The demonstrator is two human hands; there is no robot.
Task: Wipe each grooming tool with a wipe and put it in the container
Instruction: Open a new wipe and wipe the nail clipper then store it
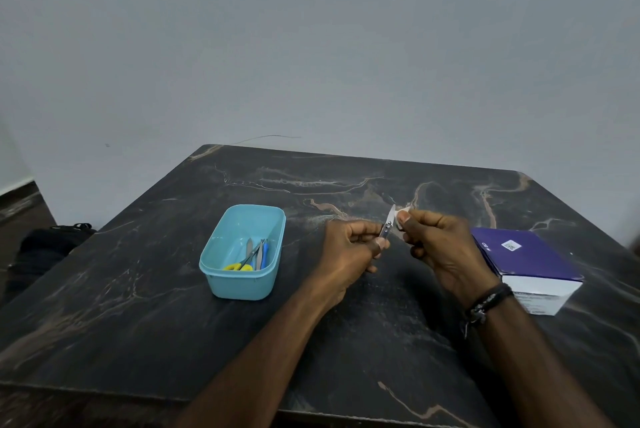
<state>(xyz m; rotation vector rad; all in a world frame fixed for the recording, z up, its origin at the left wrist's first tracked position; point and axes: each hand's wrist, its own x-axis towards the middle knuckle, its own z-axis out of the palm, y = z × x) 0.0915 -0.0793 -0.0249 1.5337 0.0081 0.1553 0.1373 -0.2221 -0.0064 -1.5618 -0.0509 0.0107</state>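
At centre frame the left hand [349, 247] pinches the lower end of a small metal nail clipper [388, 225], its long axis tilted up and slightly right, while the right hand [440, 244] pinches a white wipe [403, 214] against its upper tip. Left of the hands on the dark marbled tabletop [173, 323] stands a blue container [242, 285] holding yellow-handled scissors [239, 266] and other tools; a purple box [533, 261] lies right.

Probably a room in a home: a dark marble-patterned table [173, 306] against a bare grey wall [311, 46], wooden floor [17, 205] at left.
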